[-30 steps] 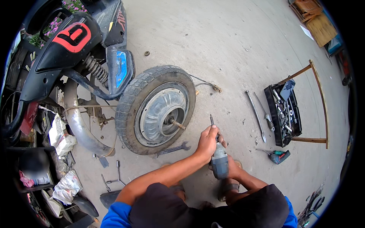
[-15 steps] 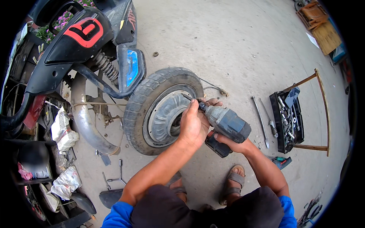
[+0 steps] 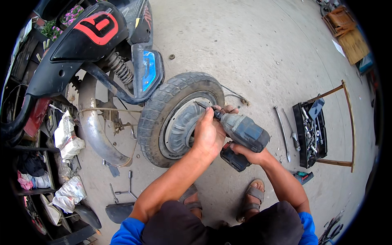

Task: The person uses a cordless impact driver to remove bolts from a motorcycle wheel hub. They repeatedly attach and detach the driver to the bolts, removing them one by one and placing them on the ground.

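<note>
My right hand (image 3: 250,155) is wrapped round the handle of a dark grey cordless impact driver (image 3: 247,131) with a black and red battery. At the tool's nose, my left hand (image 3: 208,132) has its thumb up along the chuck and its fingers curled behind it. A thin dark bit (image 3: 201,105) sticks out from the nose toward the wheel's rim. The wheel lies tilted on the ground: a worn black tyre (image 3: 152,126) round a grey metal hub (image 3: 176,127). My left hand and wrist cover part of the hub; whether the bit touches it I cannot tell.
A black scooter body (image 3: 61,73) with a coil spring and bare curved mudguard (image 3: 92,134) stands left. A black toolbox (image 3: 303,134) of wrenches sits right, beside a long bar (image 3: 282,132) and a wooden frame (image 3: 349,122). Near my left foot lies a three-way wrench (image 3: 130,188).
The view has shifted a little, so the scooter, wheel and toolbox appear slightly further right. Both hands keep the same hold on the impact driver.
</note>
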`<control>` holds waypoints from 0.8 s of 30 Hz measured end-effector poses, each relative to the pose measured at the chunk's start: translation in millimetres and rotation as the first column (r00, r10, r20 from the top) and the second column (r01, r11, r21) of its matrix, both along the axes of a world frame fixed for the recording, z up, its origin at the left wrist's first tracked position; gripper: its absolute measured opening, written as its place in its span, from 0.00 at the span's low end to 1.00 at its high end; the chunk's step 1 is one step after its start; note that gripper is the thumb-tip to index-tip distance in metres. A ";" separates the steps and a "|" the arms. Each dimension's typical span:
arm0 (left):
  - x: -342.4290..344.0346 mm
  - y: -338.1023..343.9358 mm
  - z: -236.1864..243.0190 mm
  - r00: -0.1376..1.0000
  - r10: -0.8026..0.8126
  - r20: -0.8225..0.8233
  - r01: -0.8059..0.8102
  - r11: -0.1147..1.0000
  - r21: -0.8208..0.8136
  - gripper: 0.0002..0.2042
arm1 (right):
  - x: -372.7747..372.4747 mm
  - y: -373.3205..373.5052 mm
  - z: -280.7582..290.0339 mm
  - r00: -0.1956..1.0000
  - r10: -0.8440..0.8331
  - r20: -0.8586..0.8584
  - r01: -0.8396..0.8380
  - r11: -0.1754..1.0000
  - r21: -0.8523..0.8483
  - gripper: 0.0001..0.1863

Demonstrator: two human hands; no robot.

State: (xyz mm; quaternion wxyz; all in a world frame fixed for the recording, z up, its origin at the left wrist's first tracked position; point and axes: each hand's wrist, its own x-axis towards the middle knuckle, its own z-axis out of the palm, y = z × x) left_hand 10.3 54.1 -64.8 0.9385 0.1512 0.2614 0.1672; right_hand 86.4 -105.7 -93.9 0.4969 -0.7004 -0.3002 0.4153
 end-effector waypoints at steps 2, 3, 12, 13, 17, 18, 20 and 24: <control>0.1 0.0 -1.8 1.000 -0.004 0.007 0.004 1.000 -0.003 0.17 | -0.7 -0.1 0.1 0.999 0.000 0.048 -0.002 0.999 0.037 0.16; 0.4 -0.2 -2.8 1.000 -0.006 0.009 0.006 1.000 -0.003 0.16 | -0.8 -0.1 -0.2 0.997 -0.002 0.071 -0.002 0.998 0.056 0.16; -0.4 4.4 -11.8 0.998 -0.018 0.068 0.013 0.997 0.077 0.15 | -2.1 9.5 26.6 0.916 -0.055 -0.398 0.105 0.989 0.106 0.15; -0.3 4.9 -13.1 0.997 -0.018 0.080 0.011 0.996 0.093 0.15 | -2.8 10.4 25.9 0.879 -0.053 -0.474 0.122 0.986 0.115 0.16; 3.0 5.2 -10.0 1.000 0.002 0.022 -0.004 0.996 0.087 0.14 | -4.5 12.9 39.4 0.614 -0.117 -0.781 0.179 0.984 -0.007 0.17; 2.6 6.4 -9.6 1.000 0.005 0.014 -0.006 0.997 0.075 0.14 | -5.4 14.2 42.2 0.588 -0.123 -0.799 0.181 0.983 -0.018 0.17; 2.6 7.3 -8.4 1.000 0.005 0.004 -0.005 0.998 0.061 0.14 | -6.0 15.7 46.6 0.536 -0.141 -0.832 0.190 0.981 -0.043 0.17; 0.6 8.1 -0.6 0.999 0.022 0.038 -0.023 1.000 0.019 0.15 | -0.8 12.7 43.3 0.832 -0.048 -0.553 0.059 0.998 0.003 0.17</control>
